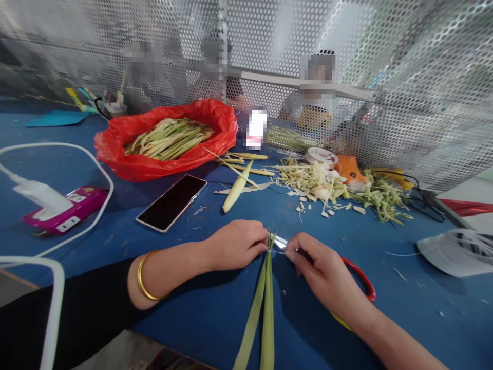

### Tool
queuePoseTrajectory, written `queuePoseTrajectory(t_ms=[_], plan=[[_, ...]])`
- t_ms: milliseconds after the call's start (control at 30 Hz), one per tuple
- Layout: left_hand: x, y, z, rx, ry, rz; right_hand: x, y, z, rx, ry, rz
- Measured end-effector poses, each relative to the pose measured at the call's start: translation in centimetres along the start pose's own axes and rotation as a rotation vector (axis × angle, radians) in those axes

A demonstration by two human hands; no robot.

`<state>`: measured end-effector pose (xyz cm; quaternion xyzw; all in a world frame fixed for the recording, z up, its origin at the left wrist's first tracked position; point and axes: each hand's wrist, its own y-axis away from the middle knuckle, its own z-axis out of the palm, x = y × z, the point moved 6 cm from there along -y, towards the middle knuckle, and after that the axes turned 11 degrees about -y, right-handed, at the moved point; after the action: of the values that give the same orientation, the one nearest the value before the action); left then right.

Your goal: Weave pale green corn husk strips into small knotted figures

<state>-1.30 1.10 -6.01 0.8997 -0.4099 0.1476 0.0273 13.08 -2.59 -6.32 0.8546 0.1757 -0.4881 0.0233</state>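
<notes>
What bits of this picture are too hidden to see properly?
Head view: the red-handled tool sits mostly under the right hand; only metal tip and handle loop show.
Bottom edge cuts off the leaf strips lower down.
The left hand covers its own pinch point.

Small handcraft workshop. Shared blue worktable (416,308), perforated metal screen (385,77) on the far side with people behind. Red bag (162,164) of leaf strips (169,136), trimmings pile (319,180) right.
</notes>
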Motion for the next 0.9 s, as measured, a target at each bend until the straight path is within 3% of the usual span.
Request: queuePoseTrajectory(t_ms=[67, 200, 433, 633, 900], plan=[[0.1, 0.0, 0.0, -0.004, -0.001, 0.002, -0.5, 0.1, 0.2, -0.019, -0.148, -0.040], [0.1, 0.0, 0.1, -0.012, 0.014, 0.001, -0.9, 0.2, 1.4, -0.187, -0.308, -0.044], [0.2, 0.1, 0.0, -0.008, -0.070, 0.015, -0.5, 0.5, 1.9, -0.197, -0.008, -0.043], [0.7, 0.2, -0.1, 0.036, -0.177, 0.004, -0.6, 0.7, 1.8, -0.216, -0.042, -0.065], [-0.5, 0.0, 0.7, 0.060, -0.076, 0.018, -1.1, 0.6, 2.3, -0.222, 0.121, -0.107]])
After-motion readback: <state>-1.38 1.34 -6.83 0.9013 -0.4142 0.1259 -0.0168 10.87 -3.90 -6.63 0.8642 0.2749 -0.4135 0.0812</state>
